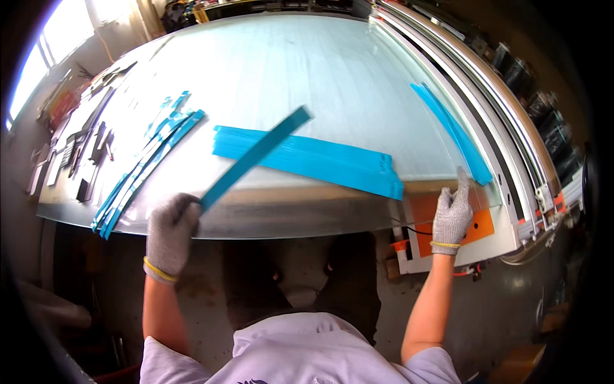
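Note:
My left hand (171, 232), in a grey knit glove with a yellow cuff, is closed round the near end of a flat blue strip (256, 157). The strip slants up and to the right, its far end above a fanned stack of wider blue strips (332, 168) on the glass-topped table (288, 77). At the table's right front corner is my right hand (453, 214), gloved alike. Its forefinger stretches forward beside a narrow bundle of blue strips (455, 134), and nothing shows in its fingers.
More blue strips (144, 169) lie in a loose pile left of centre. Dark and pale offcuts (89, 137) crowd the table's left side. A white rail frame (486, 115) runs along the right edge, with an orange plate (483, 225) at its near corner.

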The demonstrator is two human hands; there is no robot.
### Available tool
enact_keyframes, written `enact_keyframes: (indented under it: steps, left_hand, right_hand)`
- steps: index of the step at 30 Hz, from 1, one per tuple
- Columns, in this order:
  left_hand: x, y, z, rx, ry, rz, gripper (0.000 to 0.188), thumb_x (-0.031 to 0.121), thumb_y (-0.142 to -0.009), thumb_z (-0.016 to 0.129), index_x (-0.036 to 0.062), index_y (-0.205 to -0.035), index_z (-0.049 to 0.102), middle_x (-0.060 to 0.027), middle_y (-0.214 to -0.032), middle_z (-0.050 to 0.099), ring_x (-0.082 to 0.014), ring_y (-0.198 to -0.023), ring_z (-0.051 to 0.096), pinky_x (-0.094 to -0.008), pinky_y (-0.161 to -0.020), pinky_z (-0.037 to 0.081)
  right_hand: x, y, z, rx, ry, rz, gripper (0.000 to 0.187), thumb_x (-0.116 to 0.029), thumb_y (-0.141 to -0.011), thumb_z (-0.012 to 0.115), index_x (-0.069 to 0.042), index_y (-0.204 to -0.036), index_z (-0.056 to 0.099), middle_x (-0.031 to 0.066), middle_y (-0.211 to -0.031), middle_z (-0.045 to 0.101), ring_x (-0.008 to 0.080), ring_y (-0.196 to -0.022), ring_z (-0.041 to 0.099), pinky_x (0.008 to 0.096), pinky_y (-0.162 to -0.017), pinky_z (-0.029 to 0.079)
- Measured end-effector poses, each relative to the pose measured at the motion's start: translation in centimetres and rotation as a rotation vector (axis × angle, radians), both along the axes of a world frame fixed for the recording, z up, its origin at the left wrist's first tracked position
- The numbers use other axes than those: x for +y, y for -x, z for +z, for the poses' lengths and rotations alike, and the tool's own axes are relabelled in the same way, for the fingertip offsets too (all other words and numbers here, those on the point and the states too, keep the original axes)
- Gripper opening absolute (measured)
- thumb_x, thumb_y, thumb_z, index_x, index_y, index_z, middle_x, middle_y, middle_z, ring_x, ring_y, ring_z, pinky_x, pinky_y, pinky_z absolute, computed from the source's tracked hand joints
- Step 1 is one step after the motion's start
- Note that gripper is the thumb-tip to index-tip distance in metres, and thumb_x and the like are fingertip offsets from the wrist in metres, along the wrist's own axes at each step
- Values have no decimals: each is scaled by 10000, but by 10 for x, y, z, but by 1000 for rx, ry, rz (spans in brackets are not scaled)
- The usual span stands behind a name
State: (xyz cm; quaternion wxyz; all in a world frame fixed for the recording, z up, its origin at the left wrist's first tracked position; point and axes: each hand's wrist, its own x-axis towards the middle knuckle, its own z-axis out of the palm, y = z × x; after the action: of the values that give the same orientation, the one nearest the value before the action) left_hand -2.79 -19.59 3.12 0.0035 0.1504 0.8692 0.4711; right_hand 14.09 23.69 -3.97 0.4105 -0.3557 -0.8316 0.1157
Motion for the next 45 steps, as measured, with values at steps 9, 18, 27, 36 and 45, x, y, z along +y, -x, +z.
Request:
enact_keyframes:
  steps: [9, 18, 27, 36, 45]
  left_hand:
    - [-113, 145, -6, 120, 277, 240, 254, 183, -977, 606, -44, -994, 719, -63, -677, 601, -127, -637, 543, -317, -620, 462]
    - [7, 82, -34, 643, 406, -20, 303, 30, -880, 697, 30, -1182, 689, -186, -1193, 687, -361, -1137, 641, -411, -1001, 497]
    - [155, -16, -46, 629, 260, -606, 375, 70, -842, 674, 74, -1217, 686, -120, -1290, 645, -350, -1212, 579, -477, -1045, 443]
    - [170, -21, -58, 664, 295, -652, 274, 57, -766, 736, 86, -1038, 742, -81, -1153, 680, -333, -1107, 611, -461, -971, 474]
    - [171, -20, -58, 596, 317, -669, 312, 73, -762, 739, 99, -1072, 728, -83, -1169, 670, -337, -1131, 597, -482, -997, 443]
  right_hand:
    - [36, 17, -16, -632, -259, -242, 619, -243, -961, 639, -219, -1535, 407, 202, -1288, 607, 399, -1336, 500, 574, -1157, 332]
    - [-24, 38, -3, -364, -247, 585, 607, -407, -1020, 544, -70, -1513, 438, 182, -1538, 455, 373, -1417, 436, 523, -1194, 314]
    - [-69, 5, -6, -608, -212, 578, 732, -557, -1013, 472, -76, -1557, 379, 195, -1618, 344, 413, -1477, 342, 579, -1207, 236]
    - [-78, -50, -39, 345, 712, 333, 166, -165, -984, 676, 0, -972, 695, 47, -814, 682, 116, -751, 639, 263, -704, 520]
    - [-98, -30, -45, 459, 1052, 492, 111, -60, -956, 695, 31, -905, 657, 35, -785, 674, 77, -736, 624, 249, -697, 515]
